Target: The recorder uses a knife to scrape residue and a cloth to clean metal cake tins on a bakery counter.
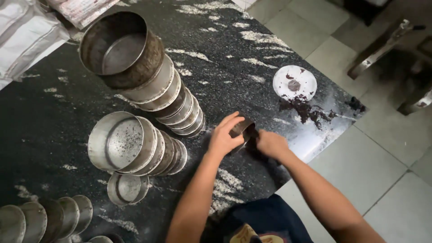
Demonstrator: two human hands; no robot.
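Note:
My left hand grips a small round metal baking tin standing on the black speckled counter. Its fingers wrap over the tin's near rim. My right hand rests just right of the tin with its fingers curled, touching the tin's side or the counter beside it; what it holds is hidden. Dark brown crumbs lie scattered on the counter a little beyond my right hand.
Tall stacks of round metal tins stand at left: a large stack, a middle stack, a single tin and a row at bottom left. A white round disc lies near the counter's right edge. White bags sit top left.

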